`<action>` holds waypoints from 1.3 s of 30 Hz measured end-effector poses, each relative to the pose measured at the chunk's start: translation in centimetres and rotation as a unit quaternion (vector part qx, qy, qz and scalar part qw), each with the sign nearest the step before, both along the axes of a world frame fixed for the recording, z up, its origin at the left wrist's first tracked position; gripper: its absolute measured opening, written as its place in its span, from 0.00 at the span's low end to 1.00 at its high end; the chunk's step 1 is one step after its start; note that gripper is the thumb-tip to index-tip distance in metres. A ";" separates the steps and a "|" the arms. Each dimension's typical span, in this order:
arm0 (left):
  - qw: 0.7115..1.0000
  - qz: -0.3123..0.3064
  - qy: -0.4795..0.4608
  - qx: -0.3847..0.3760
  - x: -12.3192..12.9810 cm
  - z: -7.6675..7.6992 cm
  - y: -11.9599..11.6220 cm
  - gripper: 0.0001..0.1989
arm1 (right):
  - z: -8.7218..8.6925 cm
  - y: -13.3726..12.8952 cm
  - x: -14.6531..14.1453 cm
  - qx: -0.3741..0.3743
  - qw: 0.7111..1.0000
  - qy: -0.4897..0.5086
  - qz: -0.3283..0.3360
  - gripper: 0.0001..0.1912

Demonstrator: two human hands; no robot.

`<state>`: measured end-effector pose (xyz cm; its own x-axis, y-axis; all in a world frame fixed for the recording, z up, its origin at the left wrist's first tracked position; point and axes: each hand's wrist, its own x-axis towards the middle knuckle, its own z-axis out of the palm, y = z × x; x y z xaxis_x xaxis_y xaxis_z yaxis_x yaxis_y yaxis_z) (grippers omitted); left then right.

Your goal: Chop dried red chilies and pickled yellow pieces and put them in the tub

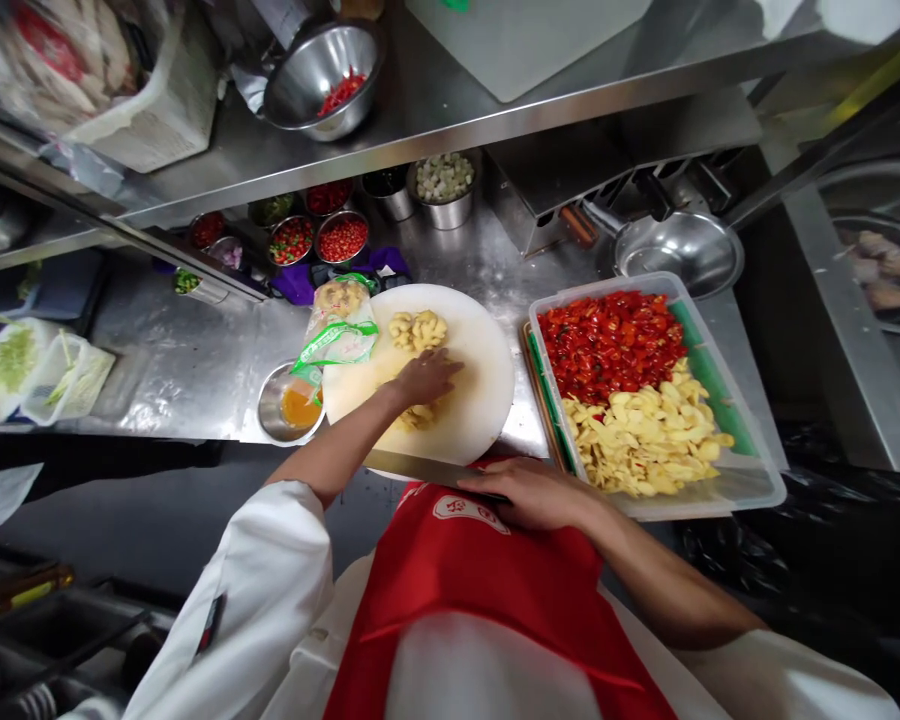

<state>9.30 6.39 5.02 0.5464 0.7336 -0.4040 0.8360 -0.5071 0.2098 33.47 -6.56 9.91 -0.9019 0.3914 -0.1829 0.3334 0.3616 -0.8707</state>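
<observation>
My right hand [523, 490] is closed round the handle of a kitchen knife [420, 466], whose blade points left along the near edge of the round white cutting board [487, 400]. On the board, my left hand [427, 378] lies palm down with its fingers stretched out to the right. Cut ginger [418, 417] shows just below that hand, partly covered by it. A knobbly piece of whole ginger root [418, 330] sits just beyond my fingers. At the board's upper left leans a plastic bag [337, 340] with more ginger inside.
Right of the board stands a clear plastic tub [746, 440] of chopped red chillies [611, 345] and sliced ginger [645, 435]. A steel bowl [266, 405] with orange liquid is at the left. Several small ingredient pots line the back, under a steel shelf [450, 135]. A pan [679, 250] rests behind the tub.
</observation>
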 end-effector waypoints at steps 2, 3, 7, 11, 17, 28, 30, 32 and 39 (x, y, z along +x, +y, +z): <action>0.999 0.026 0.020 -0.003 0.6 0.1 -1.2 0.23 | 0.0 -0.2 -0.1 0.000 1.000 -0.011 0.001 0.31; 0.999 0.044 0.026 -0.007 0.8 0.1 -1.7 0.23 | 0.0 -0.3 -0.1 0.002 1.000 -0.015 0.002 0.31; 0.994 0.108 -0.001 -0.032 0.8 -0.3 -1.7 0.20 | -0.7 -0.7 -0.7 -0.001 1.000 -0.026 -0.007 0.31; 0.973 0.187 -0.135 -0.012 -1.4 0.5 0.3 0.13 | -1.6 -1.1 -1.7 -0.022 0.999 -0.020 -0.039 0.35; 0.836 0.388 -0.385 0.043 -9.1 6.2 -1.5 0.14 | -2.1 -0.9 -2.8 -0.094 0.985 -0.016 -0.143 0.29; 0.911 0.373 -0.124 0.122 -10.8 -2.6 -14.3 0.26 | -2.0 0.1 -2.0 -0.210 0.942 -0.067 -0.254 0.33; 0.907 0.383 -0.123 0.123 -10.7 -3.8 -14.9 0.31 | -1.6 0.0 -1.8 -0.199 0.946 -0.068 -0.248 0.33; 0.902 0.386 -0.152 0.117 -11.3 -4.1 -15.1 0.37 | -1.2 -0.2 -1.5 -0.180 0.951 -0.074 -0.241 0.31; 0.839 0.448 -0.300 0.073 -13.4 -3.0 -14.6 0.18 | -1.2 -1.0 -1.1 -0.156 0.956 -0.087 -0.231 0.30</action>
<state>-4.09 -8.16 2.04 -0.1773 0.9765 -0.1226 0.6620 0.2105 0.7193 32.41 -7.54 8.74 -0.5917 0.6425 -0.4868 0.5437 -0.1277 -0.8295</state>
